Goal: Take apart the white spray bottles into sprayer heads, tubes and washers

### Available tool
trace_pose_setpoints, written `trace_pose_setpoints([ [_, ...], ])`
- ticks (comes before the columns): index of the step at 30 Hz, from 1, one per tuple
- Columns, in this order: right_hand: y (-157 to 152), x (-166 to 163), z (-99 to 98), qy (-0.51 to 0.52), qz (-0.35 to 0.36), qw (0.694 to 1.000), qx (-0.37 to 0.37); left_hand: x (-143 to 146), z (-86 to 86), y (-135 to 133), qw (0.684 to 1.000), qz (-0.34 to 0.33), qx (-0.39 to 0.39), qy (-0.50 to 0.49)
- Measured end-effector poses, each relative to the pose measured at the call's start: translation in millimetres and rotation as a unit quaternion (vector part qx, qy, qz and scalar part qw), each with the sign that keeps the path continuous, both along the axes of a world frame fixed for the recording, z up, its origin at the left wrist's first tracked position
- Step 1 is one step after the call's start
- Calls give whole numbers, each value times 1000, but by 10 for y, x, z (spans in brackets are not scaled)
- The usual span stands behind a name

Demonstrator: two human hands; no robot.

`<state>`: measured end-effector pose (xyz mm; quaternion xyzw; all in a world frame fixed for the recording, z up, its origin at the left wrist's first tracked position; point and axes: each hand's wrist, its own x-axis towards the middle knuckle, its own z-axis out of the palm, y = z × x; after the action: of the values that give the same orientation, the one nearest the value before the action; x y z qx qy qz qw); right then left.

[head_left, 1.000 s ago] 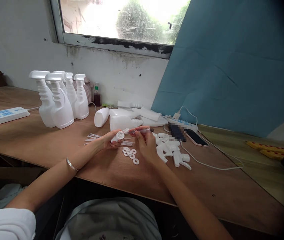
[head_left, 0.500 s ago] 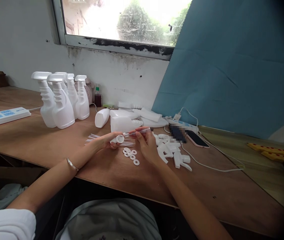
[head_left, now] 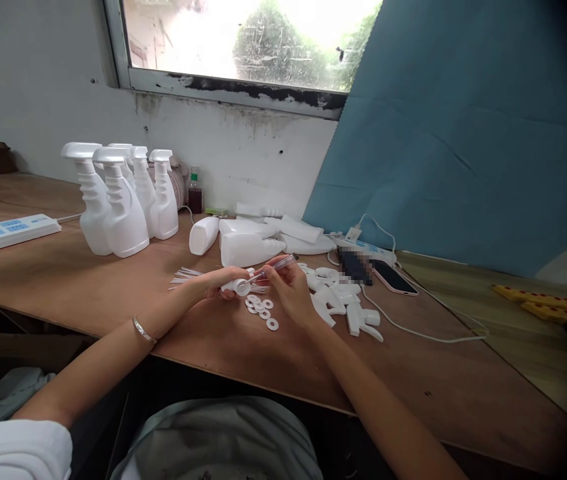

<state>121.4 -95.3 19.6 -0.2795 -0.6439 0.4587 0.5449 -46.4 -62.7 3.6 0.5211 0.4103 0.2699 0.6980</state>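
My left hand (head_left: 222,280) is closed around a white spray trigger head (head_left: 240,287), its round collar opening turned toward me. In my right hand (head_left: 287,283) is a screwdriver with a clear handle (head_left: 283,262), gripped between thumb and fingers. The thin shaft slants down left, and its tip is at the collar opening; how deep it reaches I cannot tell. Just below the hands lie several white ring washers (head_left: 259,306). Thin white tubes (head_left: 186,274) lie behind my left hand. A heap of white trigger heads (head_left: 336,297) is right of my right hand.
Several assembled spray bottles (head_left: 126,217) stand at the left. White bottles without heads (head_left: 250,248) lie beyond my hands. A power strip (head_left: 10,233) is far left. Phones (head_left: 394,277) and a white cable (head_left: 428,339) lie at the right. A small dark bottle (head_left: 195,197) stands by the wall.
The screwdriver has tilted and its tip has come down to the trigger head's collar opening. My right hand has shifted slightly; the left still holds the trigger head.
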Motion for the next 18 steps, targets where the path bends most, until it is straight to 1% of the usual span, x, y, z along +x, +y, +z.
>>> trace_pose_setpoints([
  [3,18,-7,-31,5,-8,1000,-21,13,-34,16,998,23,45,26],
  [8,61,1,-72,5,-22,998,-60,7,-70,26,992,36,102,68],
  [13,83,-14,-89,9,-22,995,-100,2,-62,32,981,71,155,93],
  [18,68,-30,-85,8,-25,994,-106,20,-35,5,974,89,182,106],
])
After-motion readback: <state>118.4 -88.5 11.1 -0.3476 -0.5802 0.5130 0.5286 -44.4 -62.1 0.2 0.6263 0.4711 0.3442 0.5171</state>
